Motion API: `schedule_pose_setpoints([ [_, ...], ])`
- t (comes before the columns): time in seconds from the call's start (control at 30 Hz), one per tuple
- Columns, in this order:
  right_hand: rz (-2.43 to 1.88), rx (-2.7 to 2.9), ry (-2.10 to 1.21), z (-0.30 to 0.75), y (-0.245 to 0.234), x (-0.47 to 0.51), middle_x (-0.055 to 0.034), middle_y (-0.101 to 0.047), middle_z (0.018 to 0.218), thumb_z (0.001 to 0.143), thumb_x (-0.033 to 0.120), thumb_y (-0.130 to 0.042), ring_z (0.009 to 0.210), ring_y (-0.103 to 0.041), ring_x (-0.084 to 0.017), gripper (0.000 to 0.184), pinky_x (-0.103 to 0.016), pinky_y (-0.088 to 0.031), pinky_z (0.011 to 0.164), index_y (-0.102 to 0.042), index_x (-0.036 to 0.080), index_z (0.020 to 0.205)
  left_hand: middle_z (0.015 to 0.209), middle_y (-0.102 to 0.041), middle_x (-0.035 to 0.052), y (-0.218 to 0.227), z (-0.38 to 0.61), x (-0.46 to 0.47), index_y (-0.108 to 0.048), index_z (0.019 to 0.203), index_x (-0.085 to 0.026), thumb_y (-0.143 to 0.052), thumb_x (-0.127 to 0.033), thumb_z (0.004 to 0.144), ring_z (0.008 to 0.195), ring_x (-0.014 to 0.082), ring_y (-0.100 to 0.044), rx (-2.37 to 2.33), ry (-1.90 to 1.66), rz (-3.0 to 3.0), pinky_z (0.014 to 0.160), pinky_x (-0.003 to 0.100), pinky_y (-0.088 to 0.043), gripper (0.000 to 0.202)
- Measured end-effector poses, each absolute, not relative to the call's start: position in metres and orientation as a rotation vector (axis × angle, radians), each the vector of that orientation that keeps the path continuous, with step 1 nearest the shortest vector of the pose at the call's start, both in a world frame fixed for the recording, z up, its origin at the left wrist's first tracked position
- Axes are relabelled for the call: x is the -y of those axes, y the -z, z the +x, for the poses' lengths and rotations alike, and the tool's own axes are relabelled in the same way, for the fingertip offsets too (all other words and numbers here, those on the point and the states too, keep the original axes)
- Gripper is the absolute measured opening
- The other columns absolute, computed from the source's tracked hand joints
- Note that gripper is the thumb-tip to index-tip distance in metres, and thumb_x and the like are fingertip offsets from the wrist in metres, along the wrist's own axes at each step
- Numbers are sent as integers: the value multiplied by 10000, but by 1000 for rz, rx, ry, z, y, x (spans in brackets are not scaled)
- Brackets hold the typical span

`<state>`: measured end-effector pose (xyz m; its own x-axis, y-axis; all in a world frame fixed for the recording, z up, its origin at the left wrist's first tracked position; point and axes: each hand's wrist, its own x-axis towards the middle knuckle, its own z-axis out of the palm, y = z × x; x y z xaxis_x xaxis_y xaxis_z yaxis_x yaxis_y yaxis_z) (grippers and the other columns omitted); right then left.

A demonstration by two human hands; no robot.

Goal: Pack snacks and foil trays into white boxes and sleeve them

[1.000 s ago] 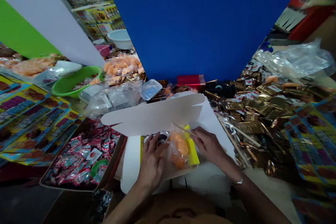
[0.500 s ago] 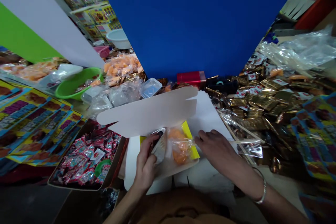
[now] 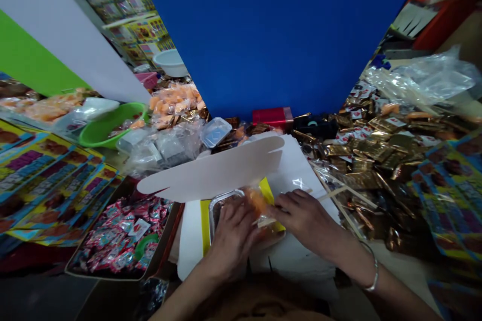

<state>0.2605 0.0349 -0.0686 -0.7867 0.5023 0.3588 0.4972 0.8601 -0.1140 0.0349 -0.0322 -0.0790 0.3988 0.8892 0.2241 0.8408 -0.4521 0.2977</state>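
An open cardboard box [image 3: 205, 225] with a white inside and yellow side walls lies in front of me, its long flap [image 3: 214, 166] raised at the back. A foil tray [image 3: 228, 194] sits in its left part. My left hand [image 3: 231, 235] lies over the tray with fingers stretched out, covering much of it. To its right is an orange item in clear wrap [image 3: 257, 199], partly hidden and blurred. My right hand [image 3: 303, 213], bent at the fingers, pinches the wrap's right side near the yellow wall.
A carton of pink-and-blue wrapped sachets [image 3: 120, 235] stands at left, beside printed yellow-blue packaging [image 3: 48, 185]. Behind are a green basin [image 3: 109, 128], a clear plastic tray [image 3: 216, 132] and a red box [image 3: 271, 118]. Gold packets [image 3: 371, 148] are heaped at right. A blue panel [image 3: 282, 35] rises ahead.
The foil tray now sits in the box's left side; my left hand has moved right across it. The orange wrapped item has shifted, and my right hand's fingers have come onto its wrap.
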Motion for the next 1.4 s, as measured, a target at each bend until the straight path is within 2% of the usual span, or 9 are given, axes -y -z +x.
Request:
schedule_pose_setpoints([
  [0.1,-865,2431,-117,290,76,-58,-52,-630,1023,948,124,-485,869,-591,-178,275,-315,-472,754,-612,212,1176,760,-636,63,73,28,30,-600,783,-166,-351,-234,985,772,224,-548,-1647,-570,2501,726,380,-428,327],
  [0.27,-1267,2191,-11,317,92,-79,-175,-510,1317,907,334,-579,1163,-496,-335,464,-517,-426,953,-508,160,1332,719,-610,67,72,0,46,-606,769,-164,-366,-239,981,745,245,-523,-2038,-509,2443,680,385,-367,329],
  [0.6,-1048,2507,-537,216,100,-33,-56,-636,974,921,183,-536,949,-501,-217,138,-368,-444,877,-674,177,914,745,-684,108,68,24,44,-689,763,-175,-408,-215,932,772,296,-622,-2009,199,2302,699,455,-414,331],
  [0.7,-1106,2464,-504,219,102,-33,-53,-626,977,910,162,-536,940,-494,-211,130,-351,-437,864,-666,174,919,1119,-667,167,73,22,44,-671,1095,-161,-443,-221,900,991,331,-619,-1981,-3,2299,793,487,-478,306],
  [0.83,-1263,2404,-424,215,105,-23,-57,-621,956,883,149,-549,914,-500,-216,115,-354,-442,852,-660,179,874,1581,-255,106,92,21,42,-319,1481,-271,-486,-369,921,1428,369,-249,-1728,-212,2348,1064,596,-344,592],
  [1.03,-1170,1960,-458,237,108,-36,-89,-583,1034,914,201,-503,927,-559,-197,163,-338,-492,822,-620,186,1027,1595,-175,137,91,27,23,-295,1494,-203,-361,-623,923,1472,359,-104,-1653,-73,2169,1139,624,-204,711],
  [1.17,-1212,1658,-429,268,94,-92,-113,-573,1114,844,362,-631,852,-583,-183,443,-318,-494,726,-527,161,1225,1601,-77,168,84,30,18,-174,1524,-152,-387,-687,877,1471,379,-45,-1548,-67,2193,1141,641,-163,865],
  [1.3,-1211,1932,-648,264,72,-116,18,-558,606,846,423,-596,568,-517,-135,268,-242,-401,537,-628,157,826,1608,-70,143,86,41,14,-140,1535,-212,-371,-784,811,1449,454,-62,-1590,-95,2116,1104,710,-147,951],
  [1.4,-1270,2041,-552,242,66,-92,8,-581,582,877,357,-531,527,-532,-140,219,-246,-417,534,-625,170,816,1606,-104,146,88,51,10,-243,1513,-199,-375,-824,771,1436,489,-71,-1623,-84,2097,1076,757,-100,979],
])
